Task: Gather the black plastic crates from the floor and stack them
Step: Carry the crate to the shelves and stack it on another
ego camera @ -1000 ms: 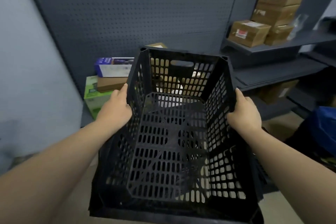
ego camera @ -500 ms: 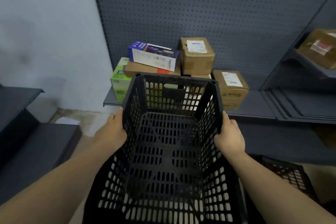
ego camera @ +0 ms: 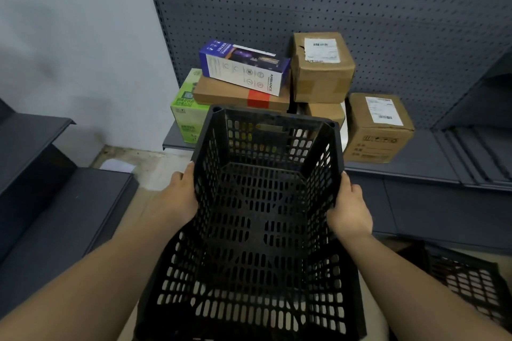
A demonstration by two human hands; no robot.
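Crate [ego camera: 260,224] held off the floor between both hands, open top facing the camera, far end tipped up toward the shelf. Left hand [ego camera: 177,202] clamped on the left wall, right hand [ego camera: 350,207] on the right wall; palms pressed flat outside, fingertips hidden. Long axis runs away from the body; both hands about mid-length, neither nearer.

Second crate [ego camera: 468,277] low on the right, by the floor's near-right edge, just beside the right forearm. Probable stack target, so coming move looks like a swing right and down, right hand leading.

Boxes [ego camera: 321,69] on the shelf [ego camera: 415,169] sit just beyond the crate's far rim. Dark shelving [ego camera: 55,216] close on the left. Shelf front edge is the likeliest snag if swung wide.
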